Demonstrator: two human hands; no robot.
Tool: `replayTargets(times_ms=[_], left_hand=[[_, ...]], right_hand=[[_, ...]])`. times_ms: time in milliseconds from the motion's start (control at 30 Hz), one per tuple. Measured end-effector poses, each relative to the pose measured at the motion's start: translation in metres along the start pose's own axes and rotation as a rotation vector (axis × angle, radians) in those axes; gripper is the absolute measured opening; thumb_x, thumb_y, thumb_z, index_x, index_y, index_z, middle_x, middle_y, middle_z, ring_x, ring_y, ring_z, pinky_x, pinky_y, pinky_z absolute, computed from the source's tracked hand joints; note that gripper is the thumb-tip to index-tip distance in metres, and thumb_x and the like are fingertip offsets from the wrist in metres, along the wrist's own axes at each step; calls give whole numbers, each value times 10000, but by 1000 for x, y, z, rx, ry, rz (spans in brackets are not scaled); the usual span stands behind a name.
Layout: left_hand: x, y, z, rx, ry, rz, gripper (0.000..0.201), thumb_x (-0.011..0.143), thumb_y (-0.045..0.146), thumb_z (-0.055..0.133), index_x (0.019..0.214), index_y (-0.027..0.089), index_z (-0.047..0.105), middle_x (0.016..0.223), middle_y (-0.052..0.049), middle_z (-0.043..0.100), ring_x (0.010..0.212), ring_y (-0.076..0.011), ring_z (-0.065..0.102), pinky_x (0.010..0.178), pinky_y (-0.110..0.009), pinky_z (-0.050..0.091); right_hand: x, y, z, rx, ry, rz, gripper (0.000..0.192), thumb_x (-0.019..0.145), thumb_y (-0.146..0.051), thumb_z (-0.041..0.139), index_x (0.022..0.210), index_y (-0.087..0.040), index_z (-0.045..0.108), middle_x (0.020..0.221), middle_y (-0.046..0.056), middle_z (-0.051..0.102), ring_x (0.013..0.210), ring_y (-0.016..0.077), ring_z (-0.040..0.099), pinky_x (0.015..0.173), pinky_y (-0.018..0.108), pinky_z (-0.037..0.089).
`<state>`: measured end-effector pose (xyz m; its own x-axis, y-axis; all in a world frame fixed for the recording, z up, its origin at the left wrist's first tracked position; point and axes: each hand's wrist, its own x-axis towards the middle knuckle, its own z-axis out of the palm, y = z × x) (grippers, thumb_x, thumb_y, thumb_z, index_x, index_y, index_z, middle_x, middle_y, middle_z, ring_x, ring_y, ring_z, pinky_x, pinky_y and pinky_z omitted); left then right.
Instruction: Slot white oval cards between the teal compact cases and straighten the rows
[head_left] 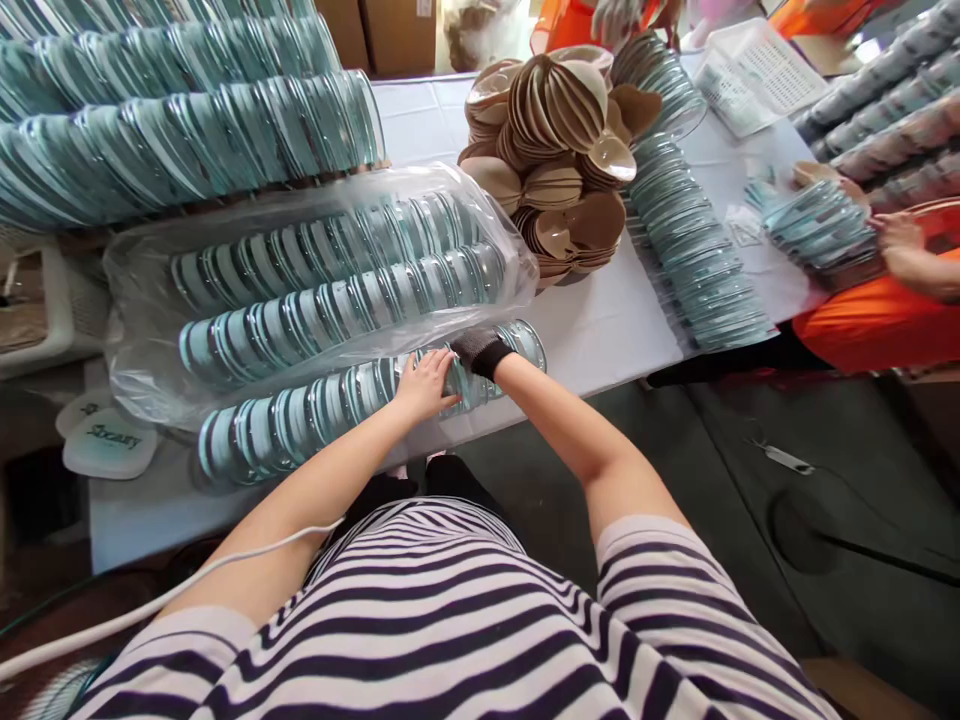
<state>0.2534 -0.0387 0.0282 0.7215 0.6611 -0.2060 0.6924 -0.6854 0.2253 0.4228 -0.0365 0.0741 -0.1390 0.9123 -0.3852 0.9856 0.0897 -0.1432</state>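
Hands press on a long row of round blue lids (300, 425) near the table's (600, 330) front edge. Left hand (425, 385) lies flat, fingers together. Right hand (480, 350), in a black glove, grips the row's end; its fingers are hidden.

Left hand (424, 385): bare, flat on the front row of discs (315, 415).
Right hand (480, 350): black-gloved, gripping that row's end at 3 o'clock.
Plastic bag (225, 250): at 11 o'clock, holding two rows.
Tan cups (559, 150): heaped at 1 o'clock.
Co-worker's hand (900, 245): at 3 o'clock, well apart.
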Motion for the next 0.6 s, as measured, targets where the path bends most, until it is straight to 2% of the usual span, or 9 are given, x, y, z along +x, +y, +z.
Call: replayTargets(times_ms=[67,167,267,367,467,533,600], left_hand=[[0,1,-1,-7,3,-6,834,844,600,547,1523,182,303,1570,-128,342,1453,-295,288,1201,-539,149],[0,4,-2,-8,9,-9,836,840,598,553,1520,177,307,1570,-126,344,1451,-295,290,1200,-542,150],[-1,5,-3,-1,0,-14,846,834,597,558,1520,172,304,1572,-124,340,1449,-300,293,1199,-546,155],[-3,3,-5,6,-7,-22,841,836,586,561,1521,173,299,1574,-124,336,1451,-297,292,1200,-545,158],[-5,1,-10,12,-29,-55,823,847,561,560,1524,180,291,1576,-128,330,1464,-303,268,1197,-552,169],[-2,2,-14,19,-34,-46,804,858,544,552,1526,181,288,1582,-136,313,1482,-313,224,1196,-566,156],[6,9,-17,24,-15,13,805,870,545,536,1531,167,276,1594,-148,282,1495,-317,179,1199,-571,128]], right_hand=[[-22,4,18,11,-33,-32,216,941,-277,560,1084,-145,654,1032,81,691,975,201,654,865,358,509],[-60,7,66,86,-45,9,245,942,-285,500,1065,-176,682,994,109,722,942,234,679,789,310,489],[-82,4,121,204,-79,101,304,946,-312,474,1147,-205,675,1107,110,716,1018,243,669,820,304,482],[-86,-1,156,248,-86,159,376,973,-311,415,1279,-228,617,1243,90,671,1074,231,653,871,318,484],[-90,4,154,273,-55,162,409,989,-351,380,1327,-251,587,1266,73,660,1091,227,644,890,320,488],[-92,18,131,281,23,164,419,997,-365,351,1305,-238,606,1241,86,668,1105,225,634,901,311,483],[-86,37,95,250,154,228,438,1005,-352,309,1282,-213,620,1226,115,666,1111,231,624,902,316,480]])
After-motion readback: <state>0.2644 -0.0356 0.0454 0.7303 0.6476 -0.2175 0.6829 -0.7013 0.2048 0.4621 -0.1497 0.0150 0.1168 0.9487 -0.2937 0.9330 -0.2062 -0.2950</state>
